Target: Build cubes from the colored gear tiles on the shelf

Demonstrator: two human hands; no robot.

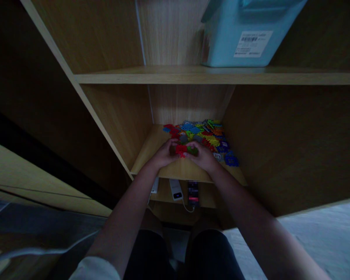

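Note:
Between my two hands, over the front of the middle shelf, is a small red plastic piece [181, 150]. Its right end meets a green piece [191, 150] at my right fingers. My left hand [165, 153] is closed on the red piece from the left. From the other side my right hand [202, 155] is closed on the joined pieces, its fingers curled around the green part. Just behind both hands lies a spread of colourful flat gear-shaped plastic pieces [211, 140] in red, blue, yellow, green, orange and grey. My fingers partly hide the held pieces.
A light blue bin [236, 46] with a label stands on the shelf board [175, 76] above. Below are a white power bank [175, 190] and a phone [193, 193], with a cable between them. Wooden side panels [280, 144] flank the shelf.

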